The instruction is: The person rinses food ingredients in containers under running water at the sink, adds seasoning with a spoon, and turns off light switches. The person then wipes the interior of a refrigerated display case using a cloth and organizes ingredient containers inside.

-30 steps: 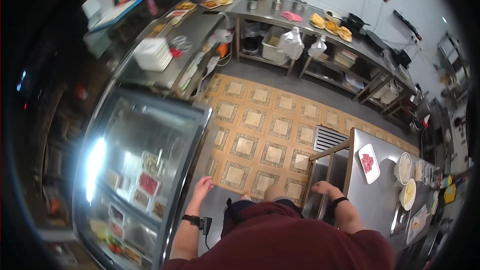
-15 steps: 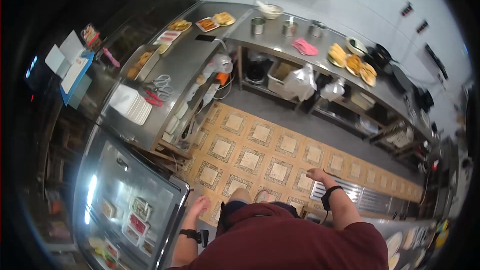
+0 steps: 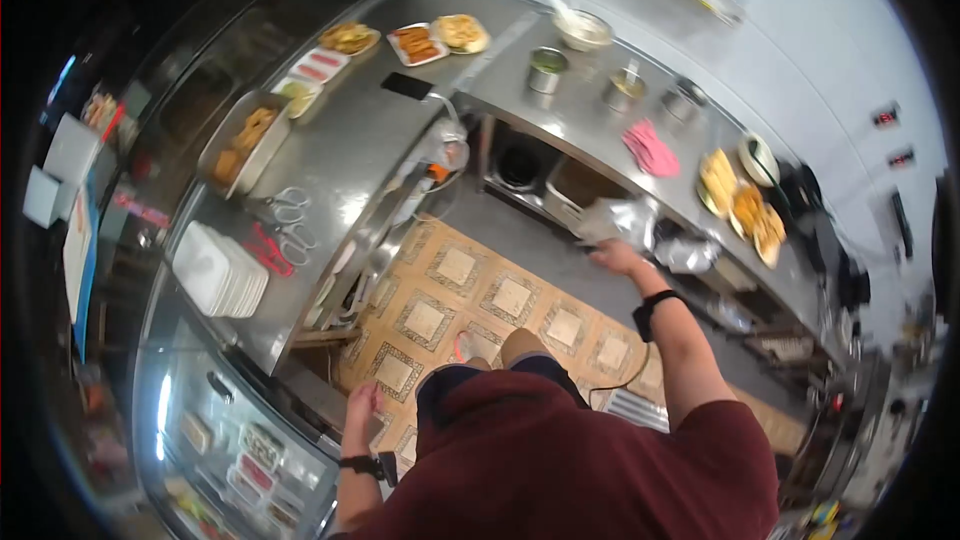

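My left hand (image 3: 364,401) hangs low at my left side, between the glass-topped display case (image 3: 190,380) and my leg. Its fingers are loosely curled, and I see nothing in it. Stretched forward over the floor, my right hand (image 3: 618,257) appears just in front of the clear plastic bag (image 3: 612,220) at the back counter's lower shelf. Whether it touches the bag I cannot tell. Its fingers are a little blurred but look loosely extended, with no object visible in them. Both wrists wear dark bands.
On the left steel counter (image 3: 345,165) are white trays (image 3: 215,270), scissors (image 3: 290,205), a pan of fried food (image 3: 243,145) and a phone (image 3: 408,86). Metal cups, a pink cloth (image 3: 651,148) and plates of food stand on the back counter (image 3: 580,110). A patterned mat (image 3: 485,305) covers the floor.
I have moved forward, and the counters appear nearer. My right hand has swung forward towards the back counter's shelf. The left hand stays low, its fingers more curled.
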`<state>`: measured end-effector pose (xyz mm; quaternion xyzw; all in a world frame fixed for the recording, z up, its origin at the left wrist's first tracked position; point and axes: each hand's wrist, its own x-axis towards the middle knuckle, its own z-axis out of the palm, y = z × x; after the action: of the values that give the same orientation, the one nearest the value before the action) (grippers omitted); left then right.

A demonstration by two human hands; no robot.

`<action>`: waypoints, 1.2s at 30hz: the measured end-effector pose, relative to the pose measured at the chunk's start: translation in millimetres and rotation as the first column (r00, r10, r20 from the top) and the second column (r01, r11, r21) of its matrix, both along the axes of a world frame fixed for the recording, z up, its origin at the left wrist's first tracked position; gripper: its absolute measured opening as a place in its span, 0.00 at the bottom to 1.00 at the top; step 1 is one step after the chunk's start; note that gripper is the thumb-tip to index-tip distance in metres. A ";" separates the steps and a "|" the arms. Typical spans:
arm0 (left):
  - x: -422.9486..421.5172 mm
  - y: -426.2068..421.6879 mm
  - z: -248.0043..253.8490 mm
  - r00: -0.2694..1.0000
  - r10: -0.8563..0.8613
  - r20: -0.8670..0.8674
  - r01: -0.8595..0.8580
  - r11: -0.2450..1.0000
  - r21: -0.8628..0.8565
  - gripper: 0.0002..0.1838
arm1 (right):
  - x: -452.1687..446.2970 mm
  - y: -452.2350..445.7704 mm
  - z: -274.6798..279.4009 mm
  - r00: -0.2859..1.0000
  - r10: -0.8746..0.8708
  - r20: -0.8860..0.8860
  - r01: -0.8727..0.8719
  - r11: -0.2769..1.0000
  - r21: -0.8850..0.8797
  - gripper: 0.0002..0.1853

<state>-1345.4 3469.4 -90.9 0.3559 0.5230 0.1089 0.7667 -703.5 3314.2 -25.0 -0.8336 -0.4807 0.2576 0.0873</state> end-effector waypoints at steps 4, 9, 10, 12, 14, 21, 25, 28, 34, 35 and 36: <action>68.6 34.8 59.4 0.967 0.169 -0.191 -0.149 0.982 0.116 0.12 | 119.0 33.1 1.1 0.941 -0.216 0.260 0.175 0.969 0.171 0.32; 93.5 16.7 84.9 0.853 0.448 -0.268 -0.390 0.888 0.242 0.14 | 262.7 77.7 2.3 0.818 -0.224 0.530 0.119 0.967 0.225 0.41; 94.5 0.4 91.6 0.797 0.530 -0.289 -0.468 0.845 0.258 0.15 | 282.1 88.6 1.7 0.820 -0.262 0.509 0.231 0.965 0.125 0.45; 107.6 -31.0 103.0 0.683 0.637 -0.358 -0.615 0.766 0.187 0.15 | 306.2 113.5 -0.1 0.756 -0.394 0.523 0.457 0.889 0.009 0.48; 115.1 -54.9 112.3 0.602 0.694 -0.394 -0.705 0.694 0.145 0.16 | 310.4 123.9 -23.0 0.918 -0.328 0.221 0.276 0.932 0.236 0.42; 125.0 -139.2 111.1 0.318 0.848 -0.425 -0.852 0.452 0.265 0.14 | 197.0 159.2 42.8 0.821 -0.409 0.398 0.412 0.907 0.082 0.24; 103.3 -185.1 81.9 0.125 0.909 -0.397 -0.863 0.297 0.408 0.12 | 201.7 171.7 -9.8 0.885 -0.302 0.354 0.258 0.951 0.168 0.24; 73.7 -192.4 72.4 0.015 0.945 -0.328 -0.855 0.183 0.485 0.11 | 168.4 188.0 -20.5 0.983 -0.172 0.069 0.157 0.971 0.181 0.20; -81.9 -166.6 40.1 0.076 0.987 -0.141 -0.631 0.157 0.759 0.12 | -33.3 223.3 -21.1 0.563 -0.098 -0.820 -0.061 0.985 -0.160 0.10; -105.3 -151.6 53.1 0.081 0.985 -0.155 -0.627 0.171 0.760 0.12 | -79.4 218.4 -12.5 0.512 -0.083 -0.855 -0.196 0.958 -0.210 0.13; -121.6 -135.0 67.5 0.087 0.982 -0.167 -0.631 0.184 0.753 0.12 | -119.0 215.5 -9.7 0.470 -0.080 -0.879 -0.298 0.923 -0.243 0.16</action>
<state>-1466.9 3334.4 -23.4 0.1753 0.8013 0.5372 0.1964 -822.5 3529.7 -34.7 -0.5512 -0.3644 0.7360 0.1475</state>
